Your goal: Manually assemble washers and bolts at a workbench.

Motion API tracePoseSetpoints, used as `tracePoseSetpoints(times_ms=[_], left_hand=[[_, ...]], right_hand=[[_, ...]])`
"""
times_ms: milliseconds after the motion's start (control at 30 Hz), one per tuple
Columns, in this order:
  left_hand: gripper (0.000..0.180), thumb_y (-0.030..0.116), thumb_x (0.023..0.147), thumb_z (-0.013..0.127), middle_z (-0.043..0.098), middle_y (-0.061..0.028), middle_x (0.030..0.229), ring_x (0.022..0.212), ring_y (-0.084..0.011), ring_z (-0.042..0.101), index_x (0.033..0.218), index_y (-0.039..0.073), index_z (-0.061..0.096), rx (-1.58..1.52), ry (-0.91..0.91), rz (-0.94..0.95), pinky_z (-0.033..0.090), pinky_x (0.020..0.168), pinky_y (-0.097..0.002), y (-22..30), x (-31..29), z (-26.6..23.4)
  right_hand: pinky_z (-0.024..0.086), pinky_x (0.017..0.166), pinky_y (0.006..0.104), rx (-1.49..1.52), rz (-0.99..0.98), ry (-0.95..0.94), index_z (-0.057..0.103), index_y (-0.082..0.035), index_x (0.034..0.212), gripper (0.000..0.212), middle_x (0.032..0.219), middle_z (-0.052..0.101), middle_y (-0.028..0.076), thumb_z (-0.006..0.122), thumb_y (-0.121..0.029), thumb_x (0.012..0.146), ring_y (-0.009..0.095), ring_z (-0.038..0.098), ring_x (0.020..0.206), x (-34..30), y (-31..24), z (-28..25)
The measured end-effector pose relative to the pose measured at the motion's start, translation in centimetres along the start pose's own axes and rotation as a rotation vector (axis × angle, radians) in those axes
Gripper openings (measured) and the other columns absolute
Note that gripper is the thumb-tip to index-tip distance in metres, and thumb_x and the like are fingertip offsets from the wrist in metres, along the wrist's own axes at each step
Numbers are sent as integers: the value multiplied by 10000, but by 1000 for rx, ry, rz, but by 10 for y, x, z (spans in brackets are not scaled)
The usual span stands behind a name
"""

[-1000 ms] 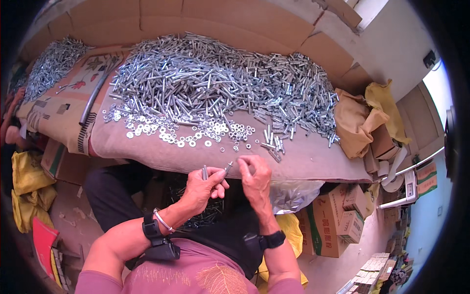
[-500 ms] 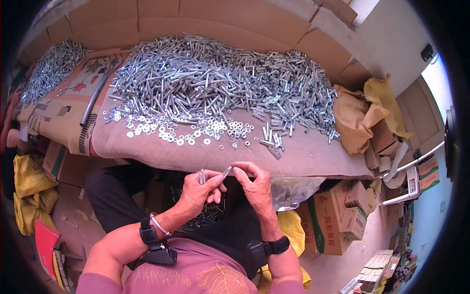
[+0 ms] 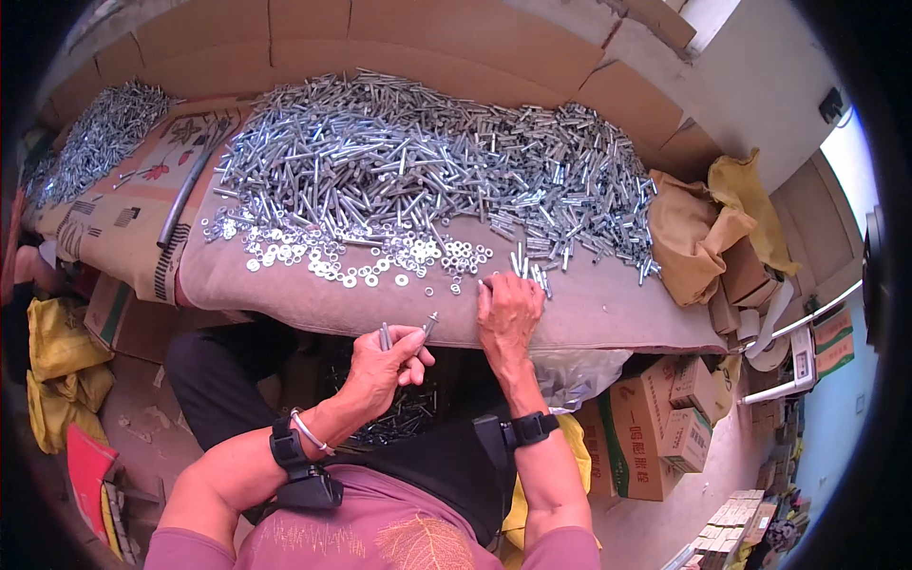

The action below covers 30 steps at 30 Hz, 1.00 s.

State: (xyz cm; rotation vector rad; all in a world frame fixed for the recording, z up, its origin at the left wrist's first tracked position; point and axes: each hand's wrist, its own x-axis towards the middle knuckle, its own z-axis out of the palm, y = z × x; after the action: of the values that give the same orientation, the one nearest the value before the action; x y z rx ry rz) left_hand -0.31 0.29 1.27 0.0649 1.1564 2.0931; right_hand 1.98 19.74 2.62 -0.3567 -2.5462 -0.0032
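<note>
Head view: bare left hand [image 3: 380, 369] closed on slim silver metal pieces, bare right hand [image 3: 513, 312] lowered at the work surface

The left hand is held in front of the person's lap, just off the near edge of a padded surface covered in brownish-pink cloth [image 3: 380, 306]. It grips a smooth silver metal rod [image 3: 385, 337], which stands up on the left of the thumb, and a slim silver bolt with a flared ring near its tip [image 3: 430, 324], tilted to the right between thumb and fingers. The right hand is over the near part of the cloth, back upward and fingers bent down; its fingertips are partly hidden, so whether it grips anything cannot be told. Just beyond it lies a small cluster of loose silver metal cylinders [image 3: 519, 259].

Farther left along the cloth, flat round silver washers [image 3: 347, 257] are scattered in a loose band. Behind them, a broad heap of silver metal bolts [image 3: 380, 161] spreads toward a brown cardboard backing [image 3: 408, 38] at the far side. On the left, a long dark grey metal tube [image 3: 186, 201] lies beside a beige patterned cloth [image 3: 109, 223], with a smaller heap of silver metal pieces [image 3: 109, 138] beyond. A tan woven sack [image 3: 686, 242] sits at the right end, and printed brown cardboard boxes [image 3: 632, 437] stand below it, nearer the person.
</note>
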Motion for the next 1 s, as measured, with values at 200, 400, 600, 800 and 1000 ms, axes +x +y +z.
tracePoseSetpoints(times_ms=[200, 400, 600, 800, 1000], left_hand=[[250, 172, 895, 594, 624, -135, 721, 470, -102, 530, 984, -59, 562, -5, -24, -15, 351, 392, -172, 0, 3, 1], [241, 169, 894, 596, 628, -129, 719, 457, -98, 525, 982, -53, 565, -7, -64, -73, 343, 379, -166, 6, -3, 4], [227, 176, 898, 588, 625, -117, 709, 429, -81, 484, 976, -36, 577, -127, -154, -259, 332, 375, -158, 12, -2, -16], [228, 173, 892, 597, 629, -106, 705, 446, -70, 506, 956, -47, 592, 20, -195, -176, 336, 385, -161, 17, -13, -15], [190, 147, 901, 571, 587, -47, 658, 470, -66, 526, 935, -35, 617, 456, -87, 98, 375, 401, -205, 17, -25, -18]], right_hand=[[401, 794, 385, 559, 206, -42, 607, -40, 819, 76, 790, 606, 98, 618, -97, 771, 266, 574, 776, -19, -29, -25], [456, 661, 357, 845, 303, -82, 616, -13, 846, 84, 774, 625, 117, 634, -63, 781, 270, 607, 727, -32, -44, -30], [480, 678, 264, 1107, 446, -169, 621, -6, 868, 92, 796, 652, 76, 653, -59, 800, 134, 629, 760, -40, -50, -29], [482, 739, 229, 1412, 527, -259, 615, 9, 961, 155, 882, 642, 24, 656, -59, 828, 92, 600, 805, -46, -44, -30], [472, 724, 226, 1467, 571, -442, 624, 4, 973, 171, 865, 635, 18, 651, -104, 843, 77, 584, 791, -44, -50, -39]])
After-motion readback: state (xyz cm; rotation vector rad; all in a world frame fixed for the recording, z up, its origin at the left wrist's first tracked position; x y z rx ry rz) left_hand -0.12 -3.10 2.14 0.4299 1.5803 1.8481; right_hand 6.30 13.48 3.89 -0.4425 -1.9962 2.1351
